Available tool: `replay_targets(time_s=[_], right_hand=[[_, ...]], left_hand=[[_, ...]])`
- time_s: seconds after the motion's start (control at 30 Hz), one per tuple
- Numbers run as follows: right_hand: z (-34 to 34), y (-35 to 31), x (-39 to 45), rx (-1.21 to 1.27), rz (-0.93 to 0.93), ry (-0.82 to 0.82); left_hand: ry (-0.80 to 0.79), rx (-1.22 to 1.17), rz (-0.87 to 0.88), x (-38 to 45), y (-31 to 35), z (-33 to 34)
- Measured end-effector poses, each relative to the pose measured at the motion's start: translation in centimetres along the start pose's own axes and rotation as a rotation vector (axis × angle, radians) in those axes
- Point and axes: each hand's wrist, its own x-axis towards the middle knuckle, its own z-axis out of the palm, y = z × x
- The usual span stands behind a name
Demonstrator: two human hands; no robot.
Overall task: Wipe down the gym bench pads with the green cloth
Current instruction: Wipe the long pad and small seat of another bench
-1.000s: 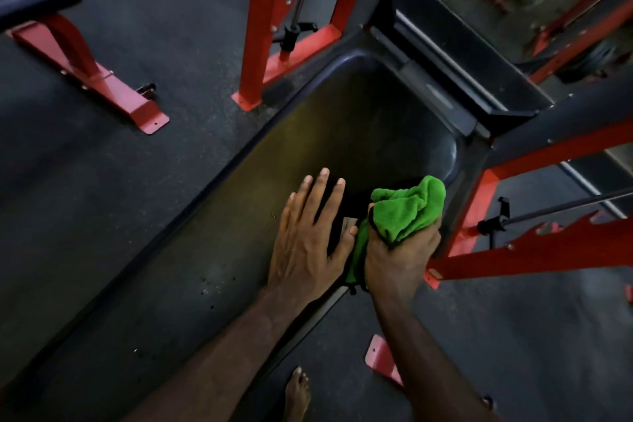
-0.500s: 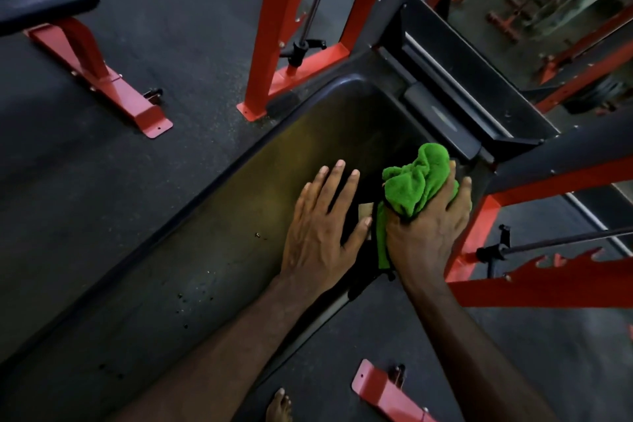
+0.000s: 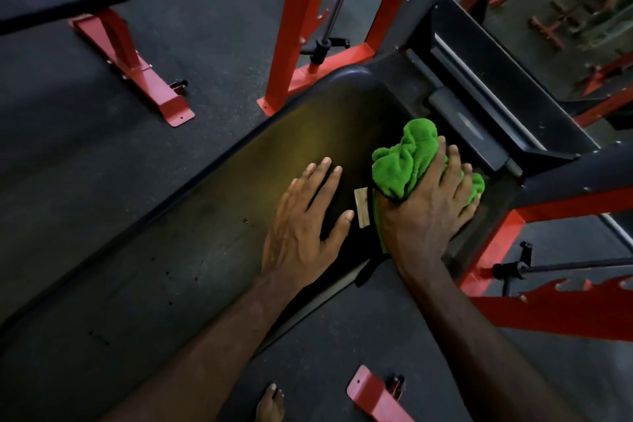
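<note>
Within the last second the right hand (image 3: 428, 212) — fingers curled over the bunched green cloth (image 3: 407, 161) — had pushed it forward past the flat, open left hand (image 3: 305, 216) bracing the bench pad (image 3: 205, 209), so wiping had reached the pad's far end.

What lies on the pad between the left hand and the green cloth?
In the head view, a small pale tag lies on the bench pad between the left hand and the green cloth.

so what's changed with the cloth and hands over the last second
The right hand slid the green cloth up the bench pad toward its far end, its fingers spreading from a tight bunch to press over the cloth. The left hand stayed flat on the pad beside it.
</note>
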Motion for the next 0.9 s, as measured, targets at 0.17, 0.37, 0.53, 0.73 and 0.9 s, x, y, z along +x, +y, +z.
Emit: replay_targets(time_s=[0.17, 0.37, 0.53, 0.73, 0.9], right_hand=[[-0.3, 0.1, 0.4, -0.065, -0.220, -0.033], [-0.3, -0.8, -3.0, -0.076, -0.674, -0.234], [0.6, -0.1, -6.1, -0.167, -1.085, -0.340], [2.2, -7.3, -1.0, -0.139, -0.740, -0.248], [2.6, -4.4, -10.1, -0.093, -1.256, -0.395]], left_hand=[[0.079, 0.026, 0.000, -0.3, 0.2, 0.4], [0.252, -0.077, -0.180, -3.9, -0.1, 0.9], [0.306, 0.000, -0.372, -11.8, -1.7, 0.2], [0.333, 0.049, -0.551, -13.6, -3.8, -1.7], [0.340, 0.058, -0.515, -13.3, -5.7, -3.3]])
